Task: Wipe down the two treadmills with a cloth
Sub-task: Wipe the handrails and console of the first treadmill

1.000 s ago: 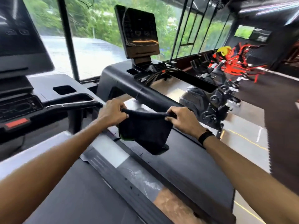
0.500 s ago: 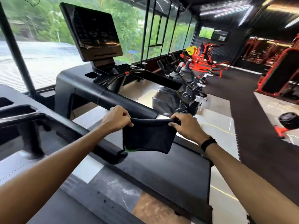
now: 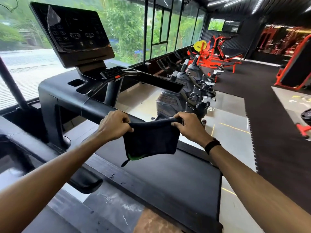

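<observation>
A soft, dark, fuzzy cloth with a green edge at its lower corner (image 3: 149, 140) hangs in the middle of the frame, stretched between both hands. The left hand (image 3: 114, 126) pinches its top left corner, fingers curled in a closed grip; the right hand (image 3: 188, 126), with a black band at the wrist (image 3: 212, 145), has its grip clamped on the top right corner. The cloth's top edge runs left to right, sagging a little, and the body droops down to a tapered point at lower left.

Behind it stands the matte black treadmill with a rounded, padded side handrail (image 3: 104, 109) running from left of centre toward the hands. Its glossy, rectangular, tilted console screen (image 3: 74, 32) sits upper left. The flat black belt deck (image 3: 176, 179) lies below the cloth, its right edge meeting open grey floor tiles (image 3: 232, 118).
</observation>
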Tool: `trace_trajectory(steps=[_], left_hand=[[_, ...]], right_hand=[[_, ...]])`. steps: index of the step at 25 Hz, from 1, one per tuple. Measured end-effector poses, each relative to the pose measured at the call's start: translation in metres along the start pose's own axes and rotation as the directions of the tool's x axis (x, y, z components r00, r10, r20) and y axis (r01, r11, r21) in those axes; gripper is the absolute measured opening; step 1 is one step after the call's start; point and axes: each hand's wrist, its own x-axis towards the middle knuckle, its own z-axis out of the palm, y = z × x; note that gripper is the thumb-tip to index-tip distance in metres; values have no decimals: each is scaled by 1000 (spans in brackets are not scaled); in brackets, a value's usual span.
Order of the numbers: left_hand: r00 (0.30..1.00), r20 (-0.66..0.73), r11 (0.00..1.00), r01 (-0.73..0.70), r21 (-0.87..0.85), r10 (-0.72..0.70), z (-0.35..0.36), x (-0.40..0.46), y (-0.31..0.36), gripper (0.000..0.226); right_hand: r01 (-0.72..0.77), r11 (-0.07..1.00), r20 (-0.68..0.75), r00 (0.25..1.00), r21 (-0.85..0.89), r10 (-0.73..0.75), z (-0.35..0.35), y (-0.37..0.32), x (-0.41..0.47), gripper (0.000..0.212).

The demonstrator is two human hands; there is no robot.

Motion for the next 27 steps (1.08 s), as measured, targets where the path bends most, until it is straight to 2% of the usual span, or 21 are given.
trace_trajectory(steps=[5,10,13,16,21,23,27], left_hand=[[998,-23,995,57,-84,-59,26,58,-23,16],[987,-78,965,121,-233,-143,41,120,-52,43],[966,-134,952,184,-245,-221,34,141,-67,42],[937,-225,946,212,-245,-268,28,157,-83,38],[840,-405,932,304,-199,-360,24,173,-105,21],[811,-427,916,348,-197,-400,24,183,-113,19],[706,-470,848,459,-266,-530,37,199,-118,20]], right_hand=[[28,999,81,996,-25,-26,28,38,56,8],[139,988,159,979,-61,-128,41,53,155,13],[224,973,209,956,-53,-208,58,49,209,11],[287,958,172,944,-10,-282,79,40,251,12],[426,897,193,877,117,-441,117,32,308,9],[461,870,240,837,174,-492,130,34,330,8],[542,782,291,729,308,-620,154,51,373,9]])
